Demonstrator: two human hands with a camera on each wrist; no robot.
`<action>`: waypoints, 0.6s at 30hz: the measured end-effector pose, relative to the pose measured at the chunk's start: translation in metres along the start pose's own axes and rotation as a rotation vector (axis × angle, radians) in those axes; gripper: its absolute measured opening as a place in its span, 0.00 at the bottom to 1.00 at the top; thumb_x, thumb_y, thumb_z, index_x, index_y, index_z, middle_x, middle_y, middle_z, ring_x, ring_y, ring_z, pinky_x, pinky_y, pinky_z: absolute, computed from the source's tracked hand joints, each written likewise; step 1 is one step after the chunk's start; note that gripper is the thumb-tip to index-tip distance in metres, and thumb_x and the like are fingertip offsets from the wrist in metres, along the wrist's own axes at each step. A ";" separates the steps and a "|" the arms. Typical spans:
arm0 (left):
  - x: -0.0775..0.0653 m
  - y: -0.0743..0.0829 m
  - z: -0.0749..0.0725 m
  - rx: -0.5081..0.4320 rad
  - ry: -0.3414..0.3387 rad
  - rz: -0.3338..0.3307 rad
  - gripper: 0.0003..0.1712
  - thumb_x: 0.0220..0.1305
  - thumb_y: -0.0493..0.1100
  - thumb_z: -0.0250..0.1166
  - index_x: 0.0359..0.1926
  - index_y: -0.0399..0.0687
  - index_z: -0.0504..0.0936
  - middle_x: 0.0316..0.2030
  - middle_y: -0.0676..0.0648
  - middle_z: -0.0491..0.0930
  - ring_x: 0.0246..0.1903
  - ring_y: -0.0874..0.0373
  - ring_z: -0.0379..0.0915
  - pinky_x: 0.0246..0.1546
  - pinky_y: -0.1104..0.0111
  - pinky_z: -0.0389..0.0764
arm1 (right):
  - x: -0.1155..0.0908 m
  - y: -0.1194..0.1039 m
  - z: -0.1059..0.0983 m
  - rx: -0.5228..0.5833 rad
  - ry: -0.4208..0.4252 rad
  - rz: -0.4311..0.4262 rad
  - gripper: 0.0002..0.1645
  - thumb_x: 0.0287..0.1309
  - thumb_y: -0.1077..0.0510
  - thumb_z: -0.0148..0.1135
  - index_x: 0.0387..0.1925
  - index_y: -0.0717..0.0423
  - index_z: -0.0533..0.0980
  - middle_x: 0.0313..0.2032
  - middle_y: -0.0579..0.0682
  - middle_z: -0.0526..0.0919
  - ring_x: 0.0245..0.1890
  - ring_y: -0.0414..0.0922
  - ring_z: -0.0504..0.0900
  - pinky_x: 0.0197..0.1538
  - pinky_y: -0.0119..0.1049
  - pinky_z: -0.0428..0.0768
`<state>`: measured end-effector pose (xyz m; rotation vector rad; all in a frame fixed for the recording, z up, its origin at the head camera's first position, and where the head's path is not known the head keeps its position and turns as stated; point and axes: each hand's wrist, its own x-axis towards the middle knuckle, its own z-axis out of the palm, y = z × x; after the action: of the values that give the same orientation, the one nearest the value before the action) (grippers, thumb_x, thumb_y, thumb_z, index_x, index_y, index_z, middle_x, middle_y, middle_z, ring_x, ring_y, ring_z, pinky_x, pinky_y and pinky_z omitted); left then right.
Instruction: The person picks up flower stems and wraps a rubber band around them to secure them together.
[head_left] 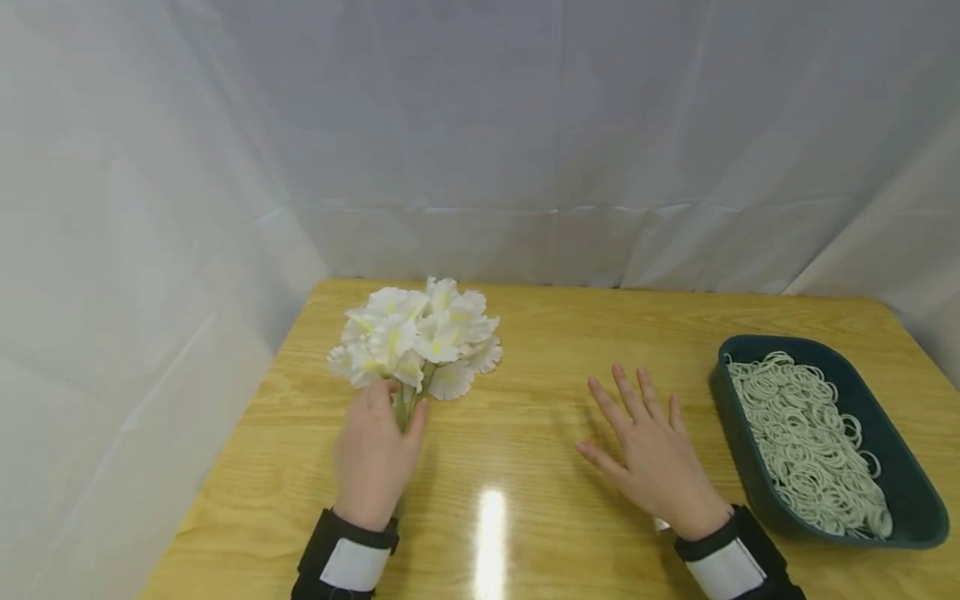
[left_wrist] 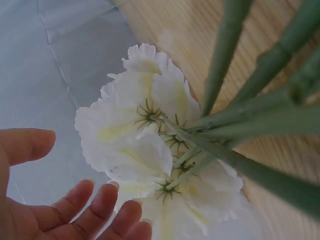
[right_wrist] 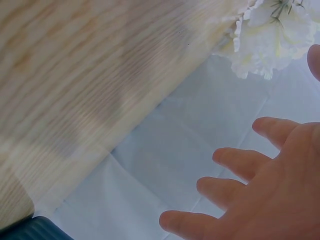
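flowers (head_left: 416,333) are just beside the left hand (head_left: 377,454), its fingers parted; the right hand (head_left: 656,458), fingers spread, is well to their right.

In the head view the left hand (head_left: 375,458), its outer edge blurred, covers much of the stems (left_wrist: 223,52), whose lower ends run out of the left wrist view on the right. The flowers (head_left: 416,329) overlap too closely to count. Both wristbands (head_left: 352,562) are cut off by the bottom edge, as is the near side of the counter (head_left: 540,467). Under the right hand (head_left: 660,471) peeks a pale scrap too small to identify. Heaped rings (head_left: 810,450) hide most of the tub's floor; the right wrist view catches only a corner of the tub (head_left: 911,483), part of the flowers and the thumb's tip.
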<state>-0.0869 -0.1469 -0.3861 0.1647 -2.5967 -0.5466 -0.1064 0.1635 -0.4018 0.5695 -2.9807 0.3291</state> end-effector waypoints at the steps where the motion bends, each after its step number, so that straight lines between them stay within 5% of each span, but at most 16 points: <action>1: 0.000 -0.002 -0.001 0.014 -0.013 -0.022 0.25 0.62 0.49 0.71 0.48 0.33 0.77 0.38 0.34 0.83 0.32 0.42 0.81 0.21 0.58 0.79 | 0.000 0.000 0.000 0.000 0.000 -0.001 0.46 0.68 0.31 0.54 0.78 0.45 0.54 0.80 0.59 0.47 0.79 0.66 0.45 0.69 0.78 0.51; 7: 0.007 -0.015 -0.007 0.034 -0.188 -0.127 0.41 0.60 0.54 0.72 0.57 0.24 0.69 0.42 0.27 0.79 0.37 0.35 0.81 0.26 0.52 0.82 | 0.000 -0.001 -0.002 0.002 0.003 0.000 0.46 0.68 0.31 0.54 0.78 0.46 0.55 0.80 0.59 0.47 0.79 0.67 0.46 0.69 0.78 0.52; 13: 0.021 -0.033 -0.004 -0.219 -0.522 -0.216 0.50 0.65 0.53 0.68 0.70 0.22 0.55 0.63 0.18 0.68 0.58 0.26 0.73 0.54 0.41 0.79 | 0.000 -0.002 -0.003 0.013 0.007 -0.004 0.46 0.67 0.32 0.54 0.78 0.45 0.55 0.80 0.59 0.47 0.79 0.67 0.46 0.68 0.78 0.52; 16: 0.030 -0.040 0.001 -0.312 -0.607 -0.247 0.49 0.65 0.49 0.68 0.71 0.22 0.53 0.39 0.27 0.81 0.36 0.38 0.82 0.37 0.53 0.84 | 0.000 -0.003 -0.004 0.017 0.011 -0.010 0.46 0.67 0.32 0.55 0.78 0.46 0.55 0.79 0.60 0.48 0.79 0.67 0.46 0.68 0.79 0.53; 18: 0.036 -0.043 0.004 -0.331 -0.643 -0.256 0.39 0.64 0.48 0.69 0.60 0.21 0.66 0.21 0.42 0.73 0.19 0.53 0.71 0.23 0.65 0.75 | 0.000 -0.004 -0.004 0.022 0.009 -0.013 0.46 0.67 0.32 0.55 0.78 0.46 0.55 0.79 0.60 0.48 0.79 0.68 0.46 0.68 0.79 0.53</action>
<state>-0.1197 -0.1919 -0.3913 0.2428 -3.0531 -1.2917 -0.1049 0.1611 -0.3971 0.5879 -2.9668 0.3623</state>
